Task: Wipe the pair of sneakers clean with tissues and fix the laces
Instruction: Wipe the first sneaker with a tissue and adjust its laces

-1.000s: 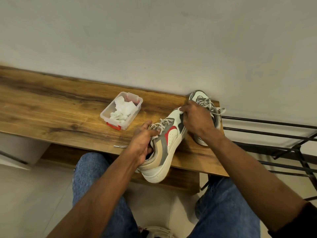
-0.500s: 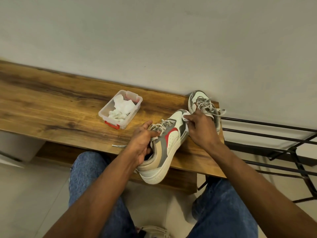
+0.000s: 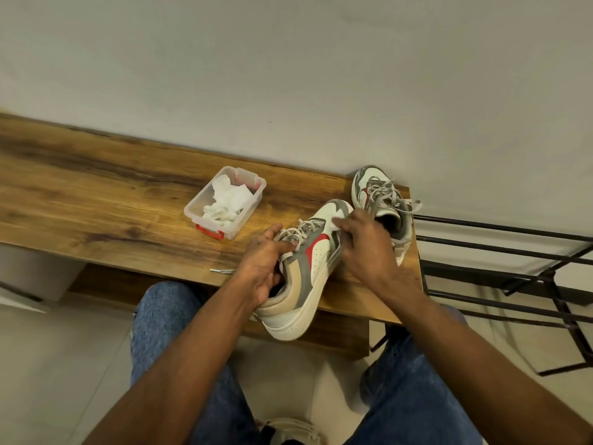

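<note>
The near sneaker, white, grey and tan with a red mark, lies tilted on the wooden bench, its heel over the front edge. My left hand grips its collar, thumb on the laces and fingers inside the opening. My right hand covers the sneaker's side near the toe and holds a small white tissue against it; only a corner of the tissue shows. The second sneaker stands behind at the bench's right end, laces loose.
A clear plastic box with red clips holds crumpled tissues at mid-bench. A loose lace end lies near the front edge. A black metal rack stands right of the bench. My knees are below the bench edge.
My right hand has slid with the tissue from the sneaker's toe back along its side, toward me. My left hand keeps its grip on the collar.
</note>
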